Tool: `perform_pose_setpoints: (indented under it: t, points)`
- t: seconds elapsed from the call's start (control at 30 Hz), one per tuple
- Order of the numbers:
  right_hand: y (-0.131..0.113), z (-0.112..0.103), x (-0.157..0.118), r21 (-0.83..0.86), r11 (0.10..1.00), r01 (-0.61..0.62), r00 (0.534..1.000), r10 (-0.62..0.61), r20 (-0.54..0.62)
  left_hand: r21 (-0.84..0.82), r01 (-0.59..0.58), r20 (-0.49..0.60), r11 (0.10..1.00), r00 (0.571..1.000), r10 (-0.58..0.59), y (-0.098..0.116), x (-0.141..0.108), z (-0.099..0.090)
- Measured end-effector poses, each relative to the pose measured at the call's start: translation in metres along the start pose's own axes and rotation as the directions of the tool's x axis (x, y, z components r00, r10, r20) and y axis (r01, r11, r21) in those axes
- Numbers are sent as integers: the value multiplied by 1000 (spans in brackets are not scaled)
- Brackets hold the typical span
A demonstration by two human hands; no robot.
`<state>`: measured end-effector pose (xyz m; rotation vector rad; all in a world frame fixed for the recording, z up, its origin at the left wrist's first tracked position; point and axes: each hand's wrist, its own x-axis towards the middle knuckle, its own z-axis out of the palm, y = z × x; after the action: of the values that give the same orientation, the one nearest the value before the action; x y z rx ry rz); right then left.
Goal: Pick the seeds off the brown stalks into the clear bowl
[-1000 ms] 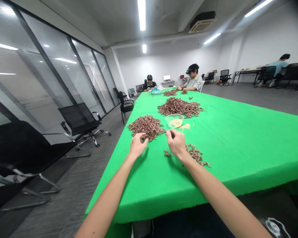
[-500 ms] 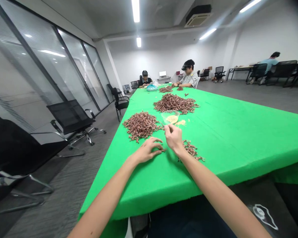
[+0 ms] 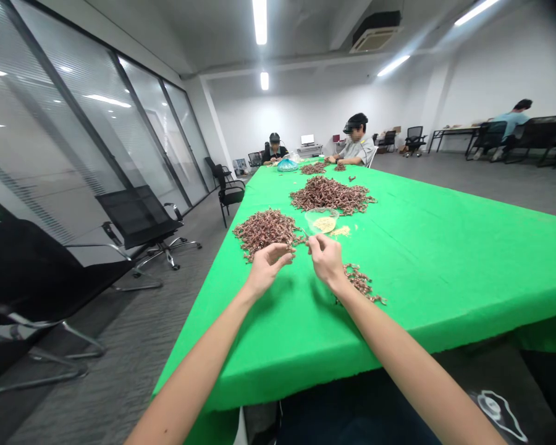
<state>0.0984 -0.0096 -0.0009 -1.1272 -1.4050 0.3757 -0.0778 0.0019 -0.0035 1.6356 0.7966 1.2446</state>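
My left hand [image 3: 269, 267] is at the near right edge of a heap of small brown twisted pieces [image 3: 264, 228], thumb and fingers curved and apart. I cannot make out anything held between them. Closed in a pinch, my right hand [image 3: 327, 258] grips a thin metal tool [image 3: 304, 233], its tip pointing up and left. Just beyond the tool stands a clear plastic bowl [image 3: 322, 219] with pale yellow bits in it. More pale bits [image 3: 341, 231] lie on the cloth beside the bowl. A smaller pile of brown pieces [image 3: 361, 284] is partly hidden behind my right wrist.
A green cloth [image 3: 445, 259] covers the long table. A larger brown heap [image 3: 331, 194] lies past the bowl. Farther off are a blue plastic bag [image 3: 287, 165] and two seated people at the far end. Office chairs [image 3: 139, 216] stand on the left.
My left hand has moved up and away from me to the left heap. The brown piece at its fingertips no longer shows on the cloth there. My right hand has barely moved.
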Motion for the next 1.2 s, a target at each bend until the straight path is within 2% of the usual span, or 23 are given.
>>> perform_pose_setpoints:
  t: [0.2, 0.5, 1.2]
  points:
    - [1, 5, -6, -31, 996, 83, 983, -76, 165, -68, -15, -150, 998, 989, 4, 8, 1, 2]
    - [0, 9, -10, -57, 992, 113, 951, -92, 294, -30, -39, -207, 999, 978, 32, 3, 2, -1]
    - [-1, 12, -10, -194, 965, 176, 946, -112, 305, -30, -40, -184, 999, 982, 34, -1, 0, -2]
